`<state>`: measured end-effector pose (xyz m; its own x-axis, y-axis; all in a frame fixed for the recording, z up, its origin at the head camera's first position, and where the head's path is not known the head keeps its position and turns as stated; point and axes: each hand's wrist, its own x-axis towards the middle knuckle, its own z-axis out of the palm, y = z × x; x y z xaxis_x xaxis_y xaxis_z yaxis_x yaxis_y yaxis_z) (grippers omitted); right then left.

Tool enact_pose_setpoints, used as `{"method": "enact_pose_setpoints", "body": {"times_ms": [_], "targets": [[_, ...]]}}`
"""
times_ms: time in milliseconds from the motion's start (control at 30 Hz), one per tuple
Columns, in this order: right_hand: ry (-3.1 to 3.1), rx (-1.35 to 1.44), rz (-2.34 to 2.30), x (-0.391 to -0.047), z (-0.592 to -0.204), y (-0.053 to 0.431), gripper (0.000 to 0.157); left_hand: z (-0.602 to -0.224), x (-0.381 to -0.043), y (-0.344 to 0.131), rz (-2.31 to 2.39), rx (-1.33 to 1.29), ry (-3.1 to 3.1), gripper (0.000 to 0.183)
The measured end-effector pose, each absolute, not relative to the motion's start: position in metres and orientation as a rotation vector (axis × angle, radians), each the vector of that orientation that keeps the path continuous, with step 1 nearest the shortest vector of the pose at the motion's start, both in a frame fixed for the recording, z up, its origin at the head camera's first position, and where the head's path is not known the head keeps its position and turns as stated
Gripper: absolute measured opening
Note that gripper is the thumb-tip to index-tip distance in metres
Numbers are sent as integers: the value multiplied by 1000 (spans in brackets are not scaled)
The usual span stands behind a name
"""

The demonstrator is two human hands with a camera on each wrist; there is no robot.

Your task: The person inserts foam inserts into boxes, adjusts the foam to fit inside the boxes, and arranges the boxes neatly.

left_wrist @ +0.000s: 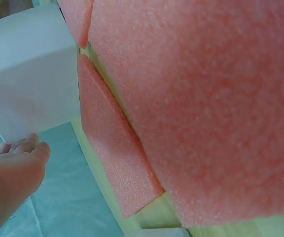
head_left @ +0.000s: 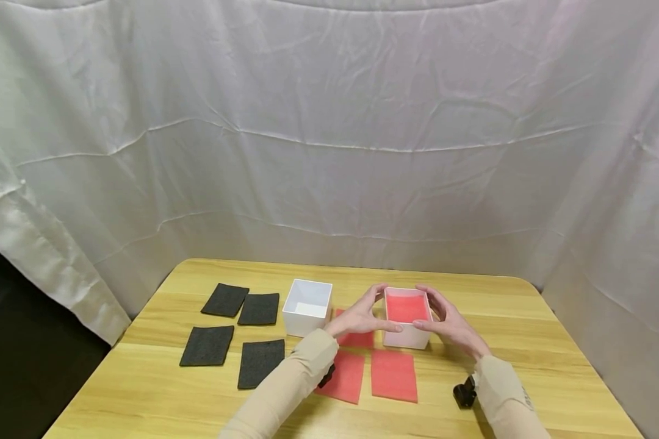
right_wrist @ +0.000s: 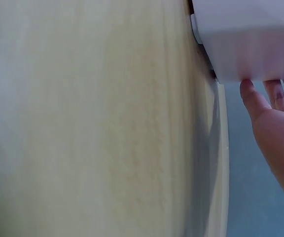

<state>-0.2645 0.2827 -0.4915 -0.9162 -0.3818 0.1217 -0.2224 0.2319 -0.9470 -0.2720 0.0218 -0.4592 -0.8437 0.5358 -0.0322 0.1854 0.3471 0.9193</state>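
The left hand (head_left: 365, 317) and the right hand (head_left: 449, 320) hold a white box (head_left: 406, 337) from both sides, low and right of the middle. Red foam (head_left: 406, 309) sits inside it. Another white box (head_left: 303, 324) stands to the left, its white floor showing. Red squares (head_left: 393, 375) lie bottom middle, four black squares (head_left: 207, 346) lower left. The table (head_left: 532, 347) is yellow wood; a pale curtain (head_left: 329, 122) fills the top.

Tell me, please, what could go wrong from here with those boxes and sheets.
The box with red foam inside could slip or tilt if lifted, as the left hand and right hand only pinch its walls. The black device at the left wrist sits close over a red sheet and might drag it. The other white box appears close to the left sleeve and could be bumped.
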Motion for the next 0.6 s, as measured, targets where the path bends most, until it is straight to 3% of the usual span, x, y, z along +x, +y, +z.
{"method": "enact_pose_setpoints", "body": {"times_ms": [600], "targets": [[2404, -630, -1757, -265, -491, 282, 79, -452, -260, 10, 1451, 704, 2361, 103]]}}
